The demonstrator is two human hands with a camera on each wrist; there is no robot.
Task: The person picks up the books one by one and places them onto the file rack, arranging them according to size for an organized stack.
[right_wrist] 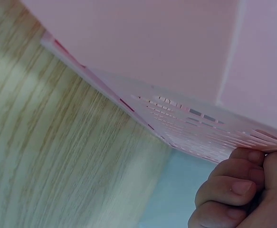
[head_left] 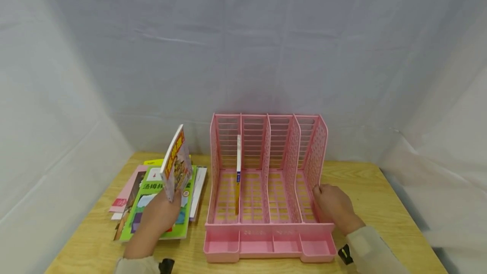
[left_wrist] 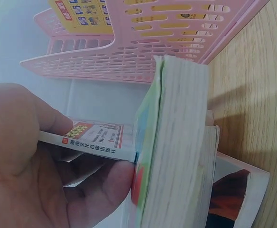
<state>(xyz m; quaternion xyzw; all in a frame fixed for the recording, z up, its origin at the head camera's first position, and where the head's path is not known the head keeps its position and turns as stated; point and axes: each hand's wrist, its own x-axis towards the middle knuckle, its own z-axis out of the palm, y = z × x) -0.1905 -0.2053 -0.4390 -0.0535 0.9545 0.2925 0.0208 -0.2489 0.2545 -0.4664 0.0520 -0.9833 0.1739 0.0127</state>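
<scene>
My left hand (head_left: 161,212) pinches a thin white-spined book (head_left: 176,162) with a colourful cover, thumb on one face and fingers on the other. The book stands on edge over a pile whose top is a green book (head_left: 152,185). In the left wrist view the held book (left_wrist: 100,137) meets the pile's top cover. My right hand (head_left: 335,206) grips the edge of the right side wall of a pink desk organizer (head_left: 269,225), as the right wrist view shows with curled fingers (right_wrist: 226,190). One thin book (head_left: 238,172) stands upright in the organizer's left part.
Under the green book lie several more books and a pink one (head_left: 131,187). Small trays (head_left: 256,246) run along the organizer's front. The wooden table (head_left: 365,193) is backed by pale cloth (head_left: 247,54), which also hangs at both sides.
</scene>
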